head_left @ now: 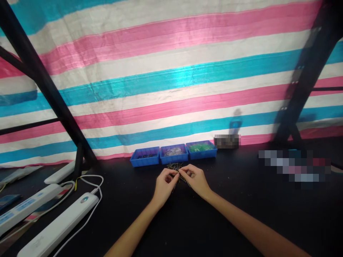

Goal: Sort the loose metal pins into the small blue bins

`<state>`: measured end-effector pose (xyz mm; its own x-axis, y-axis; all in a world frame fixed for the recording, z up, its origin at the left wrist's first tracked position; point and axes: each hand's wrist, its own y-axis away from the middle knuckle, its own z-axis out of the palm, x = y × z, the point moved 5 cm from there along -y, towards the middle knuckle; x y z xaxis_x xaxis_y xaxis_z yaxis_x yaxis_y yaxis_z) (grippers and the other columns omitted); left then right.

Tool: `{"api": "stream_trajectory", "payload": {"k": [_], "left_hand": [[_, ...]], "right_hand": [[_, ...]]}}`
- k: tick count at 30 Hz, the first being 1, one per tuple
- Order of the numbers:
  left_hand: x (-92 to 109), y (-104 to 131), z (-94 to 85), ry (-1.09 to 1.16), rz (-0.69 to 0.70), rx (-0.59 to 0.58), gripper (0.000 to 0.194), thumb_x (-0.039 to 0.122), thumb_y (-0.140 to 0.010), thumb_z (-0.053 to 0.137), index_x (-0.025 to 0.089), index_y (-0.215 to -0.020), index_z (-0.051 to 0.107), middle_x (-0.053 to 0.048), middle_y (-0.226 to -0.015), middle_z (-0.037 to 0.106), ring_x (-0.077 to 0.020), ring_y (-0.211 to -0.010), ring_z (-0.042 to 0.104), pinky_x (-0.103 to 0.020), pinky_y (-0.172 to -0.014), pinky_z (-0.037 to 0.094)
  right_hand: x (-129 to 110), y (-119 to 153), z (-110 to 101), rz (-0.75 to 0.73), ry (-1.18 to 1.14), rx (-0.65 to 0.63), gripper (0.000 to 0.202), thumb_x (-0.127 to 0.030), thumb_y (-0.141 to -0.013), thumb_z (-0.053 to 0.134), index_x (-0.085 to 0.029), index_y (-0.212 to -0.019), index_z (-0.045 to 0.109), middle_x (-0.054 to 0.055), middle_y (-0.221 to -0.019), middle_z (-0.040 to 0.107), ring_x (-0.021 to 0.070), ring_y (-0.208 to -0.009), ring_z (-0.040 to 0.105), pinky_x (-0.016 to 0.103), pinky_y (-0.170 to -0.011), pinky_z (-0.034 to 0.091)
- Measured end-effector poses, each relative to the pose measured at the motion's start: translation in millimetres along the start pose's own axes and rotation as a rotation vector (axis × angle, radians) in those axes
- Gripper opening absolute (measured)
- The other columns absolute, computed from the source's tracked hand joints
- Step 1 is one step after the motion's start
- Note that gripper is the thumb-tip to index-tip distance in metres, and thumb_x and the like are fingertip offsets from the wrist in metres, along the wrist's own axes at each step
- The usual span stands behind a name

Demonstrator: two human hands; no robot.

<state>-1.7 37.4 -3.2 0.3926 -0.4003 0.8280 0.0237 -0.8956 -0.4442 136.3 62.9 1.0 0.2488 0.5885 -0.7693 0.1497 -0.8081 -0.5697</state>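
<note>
My left hand point(165, 184) and my right hand point(197, 180) meet fingertip to fingertip over the black table point(187, 228). Thumb and forefinger are pinched together on both hands; whatever lies between them is too small to make out. Just behind and beneath the fingers is a loose pile of thin, dark and brassy pieces like screws or nails point(174, 166). Beyond it stand three blue bins in a row. The left bin point(145, 161) contains dark thin pieces, the middle bin point(174, 159) clear or whitish ones, and the right bin point(203, 154) green ones.
A long white device point(60, 225) with a cable and a white power strip point(29, 207) lie at the left. Black metal posts point(48, 85) rise on both sides before a striped sheet point(171, 82). Blurred-out items rest at the back and right.
</note>
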Motion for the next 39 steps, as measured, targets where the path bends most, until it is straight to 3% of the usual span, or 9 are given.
{"api": "stream_trajectory", "payload": {"k": [5,9,17,23,27,33,36,39], "left_hand": [[4.0,-0.6,-0.6,-0.093,0.075,-0.036,0.017,0.032,-0.074,0.055,0.016,-0.075,0.062,-0.001,-0.074,0.053,-0.0083,-0.056,0.046,-0.020,-0.049,0.035],[-1.6,-8.9,-16.2,-0.115,0.064,0.030,0.021,0.035,-0.074,0.055,0.016,-0.077,0.063,-0.003,-0.075,0.057,-0.0103,-0.059,0.049,-0.021,-0.052,0.039],[-46.4,-36.4,-90.8,-0.158,-0.052,0.479,0.038,0.045,-0.069,0.056,0.014,-0.091,0.065,-0.006,-0.077,0.066,-0.0195,-0.072,0.061,-0.031,-0.070,0.046],[-64.6,-45.2,-117.0,-0.299,-0.168,0.672,0.045,0.051,-0.071,0.050,0.020,-0.103,0.062,-0.005,-0.073,0.066,-0.0216,-0.068,0.062,-0.032,-0.065,0.045],[-61.9,-46.9,-117.0,-0.497,-0.170,0.675,0.038,0.048,-0.075,0.048,0.028,-0.104,0.061,-0.004,-0.075,0.065,-0.0224,-0.069,0.061,-0.032,-0.061,0.043],[-52.7,-49.0,-104.4,-0.651,-0.022,0.478,0.034,0.032,-0.082,0.043,0.029,-0.115,0.053,-0.006,-0.097,0.064,-0.0212,-0.079,0.060,-0.028,-0.059,0.043],[-36.0,-43.4,-90.8,-0.695,0.100,0.397,0.034,0.027,-0.083,0.042,0.028,-0.116,0.051,-0.005,-0.113,0.055,-0.0172,-0.083,0.058,-0.023,-0.059,0.043],[-17.6,-35.1,-71.8,-0.740,0.125,0.343,0.031,0.027,-0.082,0.042,0.026,-0.111,0.053,-0.004,-0.110,0.053,-0.0144,-0.077,0.057,-0.021,-0.056,0.042]], "right_hand": [[-2.7,0.3,1.8,-0.018,0.018,-0.025,0.022,-0.035,-0.077,0.051,-0.018,-0.072,0.064,0.002,-0.067,0.060,0.0109,-0.054,0.050,0.022,-0.049,0.038],[0.8,-0.7,1.6,0.011,0.030,-0.002,0.024,-0.036,-0.078,0.049,-0.017,-0.072,0.063,0.002,-0.066,0.060,0.0118,-0.054,0.049,0.022,-0.048,0.038],[-3.3,1.3,4.7,0.031,0.097,-0.039,0.022,-0.034,-0.080,0.046,-0.020,-0.073,0.060,0.000,-0.068,0.059,0.0117,-0.053,0.049,0.023,-0.049,0.037],[-10.5,3.7,4.8,0.014,0.148,-0.082,0.018,-0.032,-0.080,0.045,-0.022,-0.076,0.060,-0.001,-0.069,0.058,0.0110,-0.054,0.050,0.021,-0.049,0.035],[-14.2,5.3,8.3,-0.022,0.175,-0.169,0.015,-0.026,-0.080,0.045,-0.022,-0.078,0.059,-0.001,-0.071,0.056,0.0098,-0.054,0.049,0.021,-0.052,0.037],[-16.2,7.0,10.5,-0.076,0.307,-0.202,0.011,-0.027,-0.073,0.055,-0.023,-0.082,0.060,0.001,-0.084,0.058,0.0171,-0.081,0.052,0.030,-0.075,0.038],[-11.5,7.3,10.4,-0.055,0.395,-0.195,0.027,-0.035,-0.065,0.063,-0.025,-0.090,0.061,0.003,-0.095,0.057,0.0205,-0.091,0.049,0.033,-0.081,0.034],[-5.2,7.7,10.7,-0.041,0.440,-0.186,0.047,-0.041,-0.058,0.067,-0.026,-0.101,0.059,0.004,-0.105,0.054,0.0230,-0.099,0.045,0.034,-0.083,0.033]]}}
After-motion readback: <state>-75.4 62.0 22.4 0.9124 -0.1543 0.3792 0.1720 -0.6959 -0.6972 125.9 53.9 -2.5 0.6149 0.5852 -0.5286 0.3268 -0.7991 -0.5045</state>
